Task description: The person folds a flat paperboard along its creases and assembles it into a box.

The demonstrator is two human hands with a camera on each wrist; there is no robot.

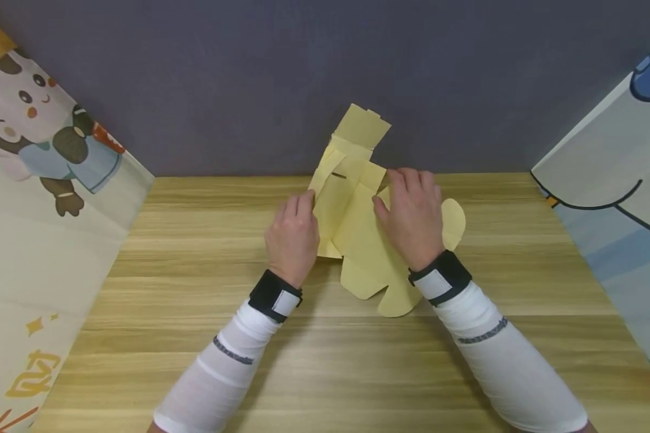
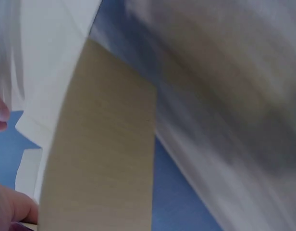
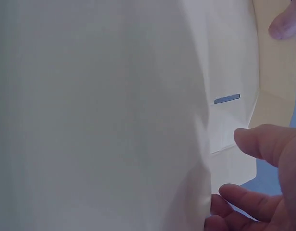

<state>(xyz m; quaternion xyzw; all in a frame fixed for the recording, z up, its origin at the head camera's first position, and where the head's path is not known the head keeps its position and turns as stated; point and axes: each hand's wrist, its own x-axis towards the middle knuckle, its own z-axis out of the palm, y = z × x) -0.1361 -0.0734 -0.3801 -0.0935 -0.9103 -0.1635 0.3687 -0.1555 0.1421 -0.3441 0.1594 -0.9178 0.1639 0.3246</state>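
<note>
A thin cream-yellow die-cut cardboard piece point(image 1: 363, 222), partly folded, has several flaps and a narrow slot point(image 3: 227, 99). Along its left side, my left hand point(image 1: 294, 231) grips a folded-up strip point(image 1: 325, 171), the thumb on the inner face and the fingers behind. At the right, my right hand point(image 1: 411, 210) holds a short flap point(image 1: 372, 176), thumb near its fold and fingertips at its outer edge. A large panel spreads under that hand and hides some fingertips in the right wrist view. In the left wrist view, a broad tan flap point(image 2: 102, 144) fills the middle.
The cardboard lies over the wood-grain table point(image 1: 222, 240), its squared top end point(image 1: 360, 126) in front of the dark back wall point(image 1: 249, 90). A rounded tab point(image 1: 453, 219) sticks out beyond the right hand. Printed side panels point(image 1: 49, 198) border the table.
</note>
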